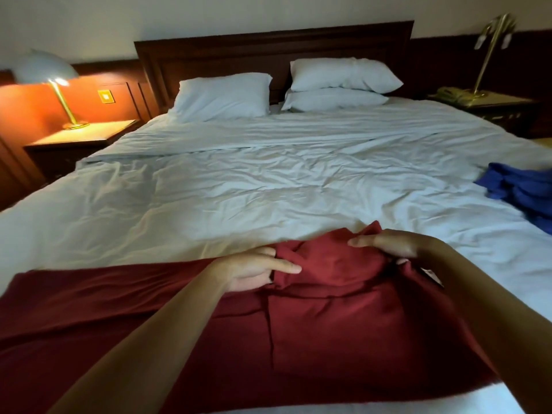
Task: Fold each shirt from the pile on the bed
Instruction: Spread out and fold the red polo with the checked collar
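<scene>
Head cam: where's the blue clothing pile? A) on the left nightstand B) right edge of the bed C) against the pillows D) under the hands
B: the blue clothing pile lies bunched on the white sheet at the bed's right edge.

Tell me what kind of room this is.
Probably a hotel bedroom: wide bed, dark headboard, a lit lamp and a brass lamp on flanking nightstands, plus what looks like a telephone.
</scene>
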